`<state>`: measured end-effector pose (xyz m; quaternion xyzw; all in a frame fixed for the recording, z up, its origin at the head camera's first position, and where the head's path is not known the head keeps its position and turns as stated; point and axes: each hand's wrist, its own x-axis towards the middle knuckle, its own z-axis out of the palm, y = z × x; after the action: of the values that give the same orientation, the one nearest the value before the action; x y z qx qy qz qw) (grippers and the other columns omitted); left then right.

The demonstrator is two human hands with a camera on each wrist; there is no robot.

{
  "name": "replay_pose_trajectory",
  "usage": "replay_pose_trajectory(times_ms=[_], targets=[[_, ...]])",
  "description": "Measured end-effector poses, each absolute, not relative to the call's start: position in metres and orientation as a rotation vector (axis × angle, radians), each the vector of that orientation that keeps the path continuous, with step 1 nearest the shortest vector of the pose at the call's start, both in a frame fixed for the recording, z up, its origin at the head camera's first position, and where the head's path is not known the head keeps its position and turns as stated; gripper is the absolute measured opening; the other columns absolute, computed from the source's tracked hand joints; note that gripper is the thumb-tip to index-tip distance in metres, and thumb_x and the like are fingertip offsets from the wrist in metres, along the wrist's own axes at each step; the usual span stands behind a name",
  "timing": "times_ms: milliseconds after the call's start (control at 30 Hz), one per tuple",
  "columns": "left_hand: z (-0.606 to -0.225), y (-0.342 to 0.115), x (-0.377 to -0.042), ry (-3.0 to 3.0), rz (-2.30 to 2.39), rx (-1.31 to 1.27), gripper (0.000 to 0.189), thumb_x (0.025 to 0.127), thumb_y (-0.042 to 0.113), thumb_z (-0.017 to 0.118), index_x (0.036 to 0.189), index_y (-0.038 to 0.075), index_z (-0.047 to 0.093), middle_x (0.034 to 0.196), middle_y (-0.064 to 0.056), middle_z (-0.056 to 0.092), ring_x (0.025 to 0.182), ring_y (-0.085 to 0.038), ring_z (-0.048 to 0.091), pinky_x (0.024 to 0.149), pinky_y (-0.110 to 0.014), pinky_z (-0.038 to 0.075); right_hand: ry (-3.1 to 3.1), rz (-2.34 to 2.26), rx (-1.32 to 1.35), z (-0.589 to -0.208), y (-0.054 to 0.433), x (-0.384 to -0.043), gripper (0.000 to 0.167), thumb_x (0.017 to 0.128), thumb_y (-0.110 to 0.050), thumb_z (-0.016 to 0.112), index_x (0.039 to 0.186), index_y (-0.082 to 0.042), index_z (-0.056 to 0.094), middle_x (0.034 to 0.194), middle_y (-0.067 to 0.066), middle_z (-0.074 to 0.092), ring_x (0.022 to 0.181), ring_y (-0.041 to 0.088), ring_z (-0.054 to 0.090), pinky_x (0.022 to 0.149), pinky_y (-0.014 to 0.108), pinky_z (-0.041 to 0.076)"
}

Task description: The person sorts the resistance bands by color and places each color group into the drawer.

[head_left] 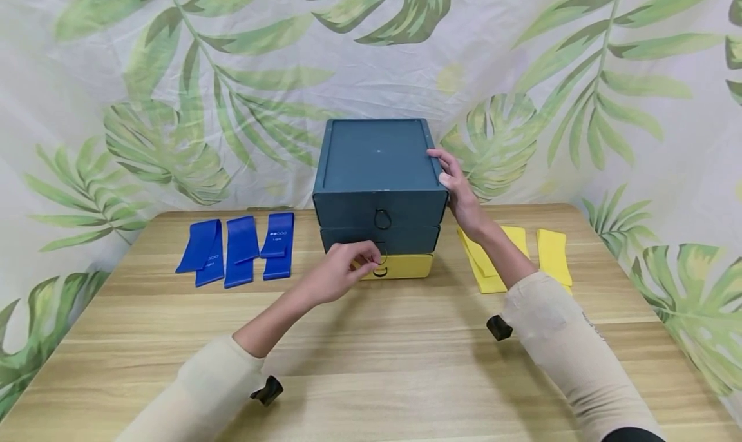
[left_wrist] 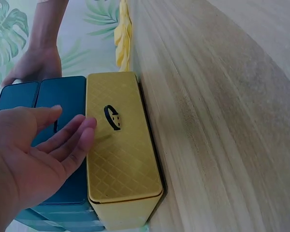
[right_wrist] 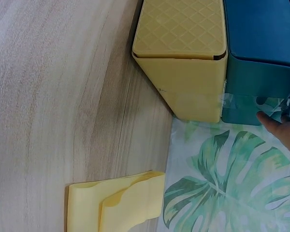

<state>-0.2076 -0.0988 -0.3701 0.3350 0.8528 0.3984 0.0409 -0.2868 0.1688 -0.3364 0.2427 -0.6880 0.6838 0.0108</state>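
Note:
A stack of three small drawers stands at the back of the table: a dark blue top drawer (head_left: 353, 210), a dark blue middle drawer (head_left: 417, 240) and a yellow bottom drawer (head_left: 410, 266). All three fronts look closed. My left hand (head_left: 339, 273) is in front of the lower two drawers, fingers loosely bent. Its thumb and fingertips are apart in the left wrist view, with the middle drawer's handle partly hidden behind them. Just beside the fingertips is the yellow drawer's black loop handle (left_wrist: 112, 117). My right hand (head_left: 462, 191) rests against the stack's upper right edge, fingers extended.
Several blue elastic bands (head_left: 239, 252) lie folded left of the stack. Yellow bands (head_left: 553, 255) lie to its right, partly behind the right forearm. A leaf-patterned cloth (head_left: 377, 75) hangs behind the wooden table (head_left: 371, 377).

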Motion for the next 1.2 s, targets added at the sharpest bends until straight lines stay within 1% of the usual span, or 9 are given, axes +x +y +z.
replay_pose_trajectory(times_ms=[67, 200, 267, 433, 633, 933, 1200], targets=[[-0.37, -0.099, -0.206, 2.597, 1.251, 1.009, 0.006, 0.102, 0.003, 0.064, 0.103, 0.0, 0.068, 0.101, -0.014, 0.071, 0.092, -0.028, 0.07, 0.08, -0.033, 0.059, -2.148, 2.133, 0.758, -0.336, 0.168, -0.287, 0.07, 0.096, -0.037, 0.038, 0.159, -0.008, 0.027, 0.17, 0.011, 0.015, 0.15, 0.036, 0.026, 0.114, 0.063, 0.025], [-0.369, -0.1, -0.199, 2.542, 1.3, 0.966, 0.005, 0.102, 0.007, 0.065, 0.102, 0.003, 0.067, 0.101, -0.009, 0.07, 0.093, -0.02, 0.067, 0.081, -0.032, 0.057, -2.151, 2.134, 0.758, -0.336, 0.168, -0.286, 0.07, 0.096, -0.037, 0.038, 0.159, -0.008, 0.027, 0.17, 0.011, 0.014, 0.149, 0.036, 0.026, 0.113, 0.061, 0.027], [-0.368, -0.1, -0.194, 2.494, 1.321, 0.965, 0.005, 0.102, 0.009, 0.065, 0.102, 0.004, 0.066, 0.101, -0.008, 0.07, 0.093, -0.018, 0.066, 0.082, -0.032, 0.057, -2.153, 2.134, 0.757, -0.336, 0.169, -0.287, 0.07, 0.096, -0.037, 0.037, 0.159, -0.009, 0.027, 0.17, 0.011, 0.014, 0.149, 0.036, 0.026, 0.113, 0.061, 0.027], [-0.367, -0.102, -0.18, 2.382, 1.353, 0.963, 0.005, 0.103, 0.01, 0.064, 0.101, 0.006, 0.065, 0.104, -0.009, 0.072, 0.093, -0.017, 0.066, 0.086, -0.028, 0.057, -2.159, 2.122, 0.766, -0.336, 0.168, -0.288, 0.069, 0.097, -0.038, 0.037, 0.159, -0.009, 0.027, 0.17, 0.01, 0.012, 0.15, 0.036, 0.025, 0.114, 0.061, 0.027], [-0.364, -0.103, -0.166, 2.302, 1.363, 0.968, 0.004, 0.103, 0.009, 0.063, 0.101, 0.007, 0.066, 0.105, -0.003, 0.073, 0.095, -0.018, 0.067, 0.087, -0.027, 0.057, -2.16, 2.11, 0.765, -0.336, 0.168, -0.286, 0.069, 0.097, -0.037, 0.036, 0.159, -0.008, 0.027, 0.17, 0.011, 0.012, 0.148, 0.036, 0.026, 0.115, 0.062, 0.025], [-0.362, -0.108, -0.149, 2.212, 1.326, 1.016, 0.008, 0.105, 0.01, 0.061, 0.105, 0.003, 0.065, 0.107, -0.006, 0.073, 0.1, -0.021, 0.069, 0.092, -0.026, 0.056, -2.158, 2.1, 0.765, -0.337, 0.169, -0.285, 0.069, 0.097, -0.037, 0.036, 0.159, -0.008, 0.027, 0.17, 0.01, 0.013, 0.148, 0.035, 0.027, 0.114, 0.062, 0.025], [-0.361, -0.112, -0.141, 2.176, 1.277, 1.042, 0.011, 0.107, 0.011, 0.058, 0.107, 0.002, 0.065, 0.107, -0.005, 0.071, 0.097, -0.012, 0.067, 0.091, -0.024, 0.056, -2.164, 2.092, 0.782, -0.336, 0.168, -0.284, 0.07, 0.097, -0.039, 0.037, 0.16, -0.01, 0.027, 0.17, 0.01, 0.013, 0.147, 0.036, 0.028, 0.113, 0.062, 0.026]])
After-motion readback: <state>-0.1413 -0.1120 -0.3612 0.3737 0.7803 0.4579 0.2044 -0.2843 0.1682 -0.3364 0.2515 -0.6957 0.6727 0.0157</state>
